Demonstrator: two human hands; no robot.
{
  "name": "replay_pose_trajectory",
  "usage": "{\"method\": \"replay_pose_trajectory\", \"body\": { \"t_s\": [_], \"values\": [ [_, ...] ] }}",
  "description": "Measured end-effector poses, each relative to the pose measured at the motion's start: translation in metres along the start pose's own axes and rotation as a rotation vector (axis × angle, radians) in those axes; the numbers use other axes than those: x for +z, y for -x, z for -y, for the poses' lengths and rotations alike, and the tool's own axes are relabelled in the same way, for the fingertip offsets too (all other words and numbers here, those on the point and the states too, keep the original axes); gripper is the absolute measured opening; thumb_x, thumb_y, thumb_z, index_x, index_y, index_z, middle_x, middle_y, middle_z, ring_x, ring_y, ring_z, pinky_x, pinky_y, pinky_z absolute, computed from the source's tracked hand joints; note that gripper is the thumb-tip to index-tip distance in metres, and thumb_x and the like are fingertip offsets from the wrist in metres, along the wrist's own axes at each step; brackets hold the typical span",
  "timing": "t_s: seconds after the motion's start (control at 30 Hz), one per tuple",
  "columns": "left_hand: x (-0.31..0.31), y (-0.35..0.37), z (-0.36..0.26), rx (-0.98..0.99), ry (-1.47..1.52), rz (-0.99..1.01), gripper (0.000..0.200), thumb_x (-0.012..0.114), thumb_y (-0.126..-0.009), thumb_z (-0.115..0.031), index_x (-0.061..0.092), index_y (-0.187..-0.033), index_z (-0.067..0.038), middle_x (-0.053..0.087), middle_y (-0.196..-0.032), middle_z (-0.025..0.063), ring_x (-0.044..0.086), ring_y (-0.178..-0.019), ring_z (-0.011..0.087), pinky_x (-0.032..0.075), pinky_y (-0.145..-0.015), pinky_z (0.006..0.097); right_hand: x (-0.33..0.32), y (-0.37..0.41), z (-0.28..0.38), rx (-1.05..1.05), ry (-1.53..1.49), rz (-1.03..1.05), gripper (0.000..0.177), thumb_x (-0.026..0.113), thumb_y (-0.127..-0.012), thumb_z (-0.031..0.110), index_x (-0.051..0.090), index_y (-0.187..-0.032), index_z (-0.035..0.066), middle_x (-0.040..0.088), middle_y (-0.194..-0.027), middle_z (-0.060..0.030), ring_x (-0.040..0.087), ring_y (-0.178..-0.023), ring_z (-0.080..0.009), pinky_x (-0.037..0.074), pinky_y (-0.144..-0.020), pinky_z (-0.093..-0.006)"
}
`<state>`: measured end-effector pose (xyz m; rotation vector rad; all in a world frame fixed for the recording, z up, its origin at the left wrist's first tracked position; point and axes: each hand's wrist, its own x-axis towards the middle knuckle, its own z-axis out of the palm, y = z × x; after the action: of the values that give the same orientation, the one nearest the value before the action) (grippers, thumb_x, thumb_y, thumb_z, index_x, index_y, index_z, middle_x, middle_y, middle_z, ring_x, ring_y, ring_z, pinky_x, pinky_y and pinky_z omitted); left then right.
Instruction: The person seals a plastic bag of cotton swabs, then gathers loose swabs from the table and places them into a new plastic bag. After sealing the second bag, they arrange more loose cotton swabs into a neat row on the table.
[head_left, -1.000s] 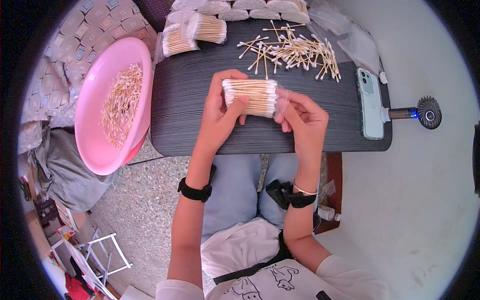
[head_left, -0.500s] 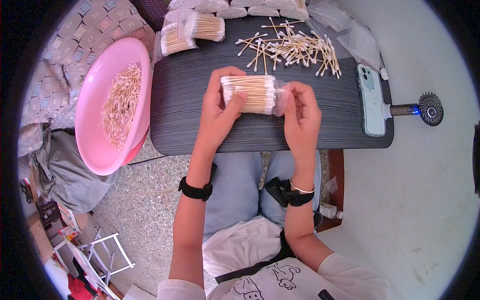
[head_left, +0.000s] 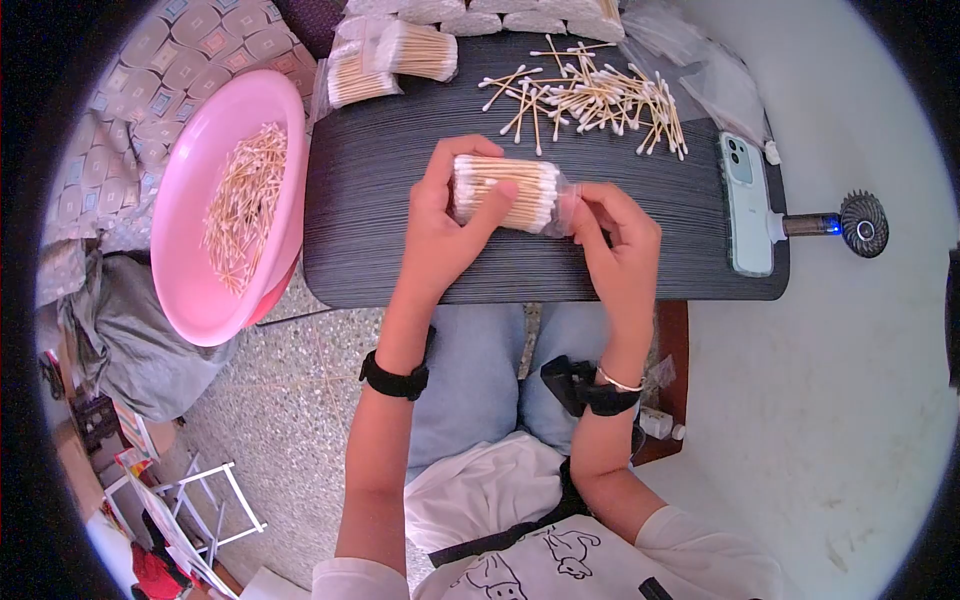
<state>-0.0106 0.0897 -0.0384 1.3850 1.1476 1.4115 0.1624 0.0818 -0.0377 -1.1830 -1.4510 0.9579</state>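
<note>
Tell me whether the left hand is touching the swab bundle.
Touching. The head view shows the left hand wrapped around the swab bundle, thumb pressed across its front; the right hand pinches the bag at its end.

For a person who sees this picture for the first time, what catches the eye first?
First, the bagged bundle of cotton swabs at the centre, held over the dark table by the left hand, while the right hand pinches its plastic end. Next, the big pink basin at the left, with swabs inside, and the loose swabs scattered at the table's far side.
</note>
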Motion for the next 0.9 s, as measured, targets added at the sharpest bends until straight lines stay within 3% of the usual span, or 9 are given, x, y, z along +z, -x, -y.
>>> {"method": "replay_pose_trajectory", "body": {
  "t_s": [0.3,0.6,0.9],
  "values": [
    [-0.002,0.0,-0.004,-0.038,0.011,0.052,0.03,0.066,-0.084,-0.013,0.051,-0.109,-0.005,0.054,-0.1,0.0005,0.051,-0.087,0.0073,0.043,-0.076,0.0217,-0.006,0.001,0.002,0.005,-0.246,-0.103,0.013,0.062,-0.088,0.008,0.064,-0.091,-0.004,0.061,-0.08,-0.0043,0.055,-0.068,-0.0082,0.045,-0.06,-0.0211],
    [-0.002,-0.001,-0.001,0.036,0.001,0.077,0.03,0.066,-0.084,-0.011,0.052,-0.109,-0.006,0.054,-0.099,0.0001,0.052,-0.086,0.0069,0.044,-0.076,0.022,-0.001,0.001,0.003,-0.112,-0.15,-0.199,0.014,0.063,-0.087,0.009,0.064,-0.089,-0.005,0.06,-0.078,-0.0057,0.054,-0.067,-0.0087,0.044,-0.059,-0.0215],
    [0.0,-0.001,0.002,0.025,-0.003,0.093,0.034,0.071,-0.08,-0.013,0.053,-0.107,-0.005,0.06,-0.1,0.0043,0.056,-0.089,0.0105,0.046,-0.076,0.0256,0.001,0.002,0.005,-0.002,-0.283,-0.132,0.013,0.063,-0.087,0.008,0.064,-0.09,-0.005,0.059,-0.078,-0.0046,0.054,-0.066,-0.0081,0.044,-0.058,-0.0206]
  ]
}}
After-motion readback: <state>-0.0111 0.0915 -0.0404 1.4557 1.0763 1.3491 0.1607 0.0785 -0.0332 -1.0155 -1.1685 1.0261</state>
